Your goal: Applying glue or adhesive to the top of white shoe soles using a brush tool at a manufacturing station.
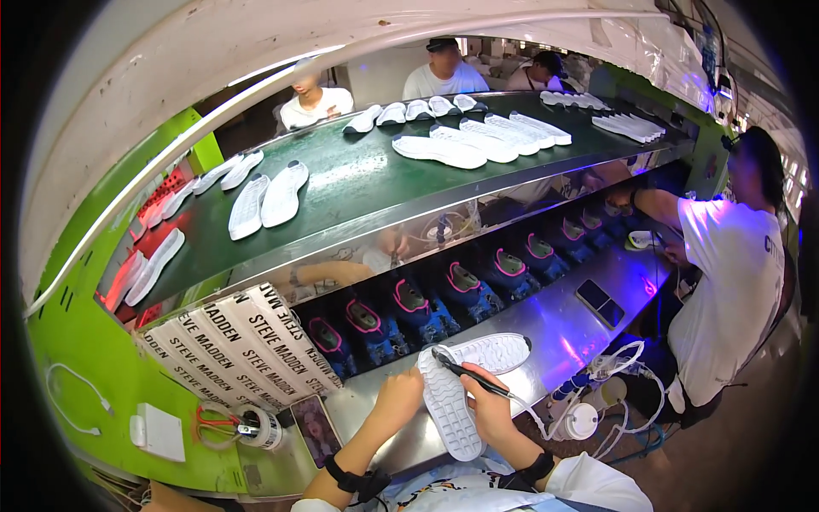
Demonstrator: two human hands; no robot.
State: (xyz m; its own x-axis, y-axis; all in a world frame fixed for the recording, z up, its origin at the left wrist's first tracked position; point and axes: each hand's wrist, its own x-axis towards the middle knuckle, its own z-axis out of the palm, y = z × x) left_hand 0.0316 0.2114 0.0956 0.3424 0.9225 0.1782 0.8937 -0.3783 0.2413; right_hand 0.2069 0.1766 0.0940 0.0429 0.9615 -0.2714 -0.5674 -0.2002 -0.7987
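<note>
A white shoe sole (452,418) stands tilted in front of me, its grooved face toward me. My left hand (398,399) is closed at its left edge, gripping it, with the fingertips partly hidden. My right hand (490,408) closes round a black pen-shaped applicator (486,381) with a white tube at its back end. The applicator's tip touches or nearly touches the upper part of the sole. Just behind, a second white sole (495,352) lies on the metal bench (542,324).
Dark shoe uppers (412,296) with pink edging line a rack behind the bench. A green conveyor (341,188) carries white soles. At left are a printed box (247,341), a phone (316,431) and a tape roll (258,427). A co-worker (734,273) is at right, near tubed cups (583,421).
</note>
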